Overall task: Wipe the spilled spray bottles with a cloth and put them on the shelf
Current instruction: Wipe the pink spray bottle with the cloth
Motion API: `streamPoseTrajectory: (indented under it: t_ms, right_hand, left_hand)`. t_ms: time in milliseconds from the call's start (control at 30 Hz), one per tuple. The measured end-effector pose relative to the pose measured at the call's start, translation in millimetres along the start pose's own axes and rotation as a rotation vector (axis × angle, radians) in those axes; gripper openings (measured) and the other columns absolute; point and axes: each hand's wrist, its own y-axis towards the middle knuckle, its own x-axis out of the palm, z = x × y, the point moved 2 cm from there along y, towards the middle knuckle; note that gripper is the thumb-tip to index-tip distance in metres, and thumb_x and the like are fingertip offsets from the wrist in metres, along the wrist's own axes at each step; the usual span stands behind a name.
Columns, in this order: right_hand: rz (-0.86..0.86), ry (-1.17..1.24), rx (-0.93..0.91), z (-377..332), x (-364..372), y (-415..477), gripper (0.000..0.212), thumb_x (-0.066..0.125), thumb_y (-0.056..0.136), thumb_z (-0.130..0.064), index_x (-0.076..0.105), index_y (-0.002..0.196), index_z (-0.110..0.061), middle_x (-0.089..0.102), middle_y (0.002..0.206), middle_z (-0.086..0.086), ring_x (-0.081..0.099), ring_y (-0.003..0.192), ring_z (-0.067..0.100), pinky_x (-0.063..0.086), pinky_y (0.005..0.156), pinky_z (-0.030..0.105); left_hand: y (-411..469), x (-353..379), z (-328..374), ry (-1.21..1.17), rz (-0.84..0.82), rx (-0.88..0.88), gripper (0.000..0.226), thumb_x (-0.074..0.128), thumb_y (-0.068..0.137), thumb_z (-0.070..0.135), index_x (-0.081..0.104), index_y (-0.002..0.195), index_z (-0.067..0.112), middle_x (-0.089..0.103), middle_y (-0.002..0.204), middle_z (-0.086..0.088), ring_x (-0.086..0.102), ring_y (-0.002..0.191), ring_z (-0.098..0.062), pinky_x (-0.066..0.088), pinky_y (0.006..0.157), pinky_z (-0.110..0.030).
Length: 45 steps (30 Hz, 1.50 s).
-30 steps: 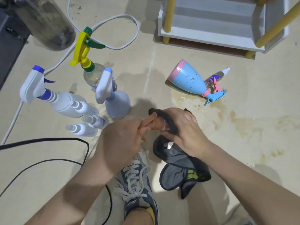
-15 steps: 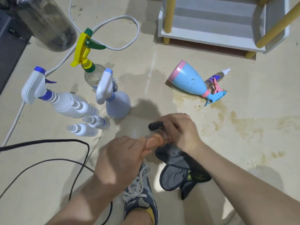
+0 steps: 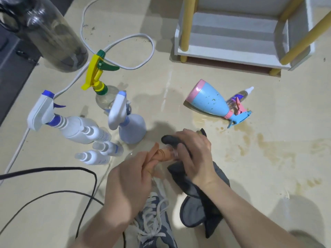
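Mid-wipe, your left hand (image 3: 129,181) grips the orange-topped spray bottle (image 3: 163,155), your right hand (image 3: 195,154) clasps the grey cloth (image 3: 191,212) round it; next, probably carry it to the white shelf (image 3: 232,56).

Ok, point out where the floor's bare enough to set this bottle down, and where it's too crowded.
Bare floor lies between the lilac bottle and the fallen blue bottle, in front of the shelf. The shelf's bottom board is bare too. Crowded: the standing bottles at left, with cables nearer you; spill stains cover the right.
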Motion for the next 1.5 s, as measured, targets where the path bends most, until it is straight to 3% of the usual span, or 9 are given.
streamPoseTrajectory:
  t_ms: [267, 567, 667, 800, 900, 1033, 1200, 1367, 1500]
  right_hand:
    - [0.206, 0.159, 0.547, 41.6, -2.9, 10.0, 0.038, 0.028, 0.097, -0.034, 0.062, 0.089, -0.019, 0.060, 0.093, -0.009, 0.054, 0.105, 0.027, 0.041, 0.098, 0.048]
    - [0.078, 0.094, 0.012, -20.6, 13.6, 21.5, 0.040, 0.032, 0.102, -0.027, 0.070, 0.111, -0.016, 0.068, 0.116, -0.008, 0.052, 0.126, 0.009, 0.032, 0.108, 0.044]
    - [0.008, 0.130, 0.213, 22.7, -1.2, 38.1, 0.041, 0.031, 0.104, -0.027, 0.071, 0.107, -0.019, 0.069, 0.106, -0.005, 0.060, 0.109, 0.013, 0.042, 0.097, 0.039]
    - [0.143, 0.622, 0.720, 28.8, -30.5, 44.5, 0.035, 0.044, 0.105, -0.022, 0.066, 0.091, 0.002, 0.068, 0.083, 0.003, 0.061, 0.081, 0.016, 0.049, 0.076, 0.030]
    - [0.229, 0.863, 0.726, -22.8, -70.4, 37.7, 0.033, 0.045, 0.104, -0.022, 0.070, 0.089, -0.006, 0.074, 0.081, -0.001, 0.067, 0.073, 0.012, 0.054, 0.068, 0.026]
    - [0.194, 0.587, 0.532, -86.0, -98.7, 9.4, 0.032, 0.055, 0.096, -0.036, 0.067, 0.071, -0.019, 0.052, 0.069, 0.007, 0.047, 0.066, 0.017, 0.036, 0.065, 0.032]
    - [0.174, 0.221, 0.380, -101.1, -40.8, 4.0, 0.034, 0.047, 0.092, -0.047, 0.062, 0.123, -0.051, 0.033, 0.151, -0.024, 0.026, 0.139, -0.007, 0.027, 0.114, 0.022]
    - [0.187, 0.248, 0.340, -86.9, -22.0, 22.0, 0.030, 0.054, 0.097, -0.030, 0.062, 0.123, -0.043, 0.040, 0.142, -0.011, 0.043, 0.111, -0.019, 0.027, 0.091, -0.004]
    - [0.264, 0.250, 0.390, -80.3, -29.4, 39.1, 0.028, 0.060, 0.094, -0.027, 0.061, 0.121, -0.036, 0.048, 0.115, -0.005, 0.049, 0.101, -0.008, 0.041, 0.083, 0.009]
  left_hand:
    - [18.5, -1.8, 26.3, -0.001, 0.090, 0.127, 0.030, 0.047, 0.097, 0.041, 0.040, 0.125, 0.049, 0.068, 0.079, 0.021, 0.068, 0.066, -0.013, 0.048, 0.055, -0.025]
    - [22.1, -5.2, 26.1, -0.288, -0.285, 0.108, 0.049, 0.048, 0.090, 0.045, 0.044, 0.137, 0.037, 0.065, 0.109, 0.020, 0.062, 0.100, 0.000, 0.050, 0.088, -0.026]
    - [22.3, -8.9, 22.6, -0.096, -0.541, 0.206, 0.067, 0.062, 0.079, 0.042, 0.031, 0.138, 0.041, 0.062, 0.107, 0.013, 0.058, 0.104, -0.011, 0.049, 0.088, -0.036]
    - [31.1, -10.8, 25.8, 0.274, -0.272, 0.471, 0.048, 0.049, 0.083, 0.022, 0.049, 0.131, 0.030, 0.063, 0.084, 0.010, 0.057, 0.074, -0.018, 0.046, 0.056, -0.032]
    - [42.4, -14.8, 41.3, 0.259, -0.096, 0.564, 0.027, 0.048, 0.084, 0.033, 0.065, 0.102, 0.022, 0.053, 0.076, 0.014, 0.049, 0.065, -0.013, 0.040, 0.048, -0.026]
    - [63.0, -15.3, 59.5, 0.431, -0.021, 0.441, 0.042, 0.044, 0.089, 0.050, 0.068, 0.084, 0.015, 0.049, 0.075, -0.006, 0.053, 0.065, -0.029, 0.035, 0.047, -0.030]
    - [64.0, -7.2, 81.9, 0.304, -0.165, 0.195, 0.029, 0.044, 0.095, 0.025, 0.035, 0.068, 0.024, 0.038, 0.059, 0.005, 0.049, 0.058, -0.013, 0.023, 0.047, -0.022]
    - [62.1, -7.6, 68.6, 0.135, -0.120, 0.116, 0.034, 0.048, 0.093, 0.022, 0.039, 0.060, 0.023, 0.043, 0.052, 0.006, 0.044, 0.051, -0.010, 0.029, 0.046, -0.025]
    - [51.4, 1.2, 67.5, 0.054, -0.132, 0.161, 0.024, 0.049, 0.090, 0.025, 0.045, 0.067, 0.023, 0.047, 0.053, 0.005, 0.052, 0.056, -0.020, 0.034, 0.049, -0.032]
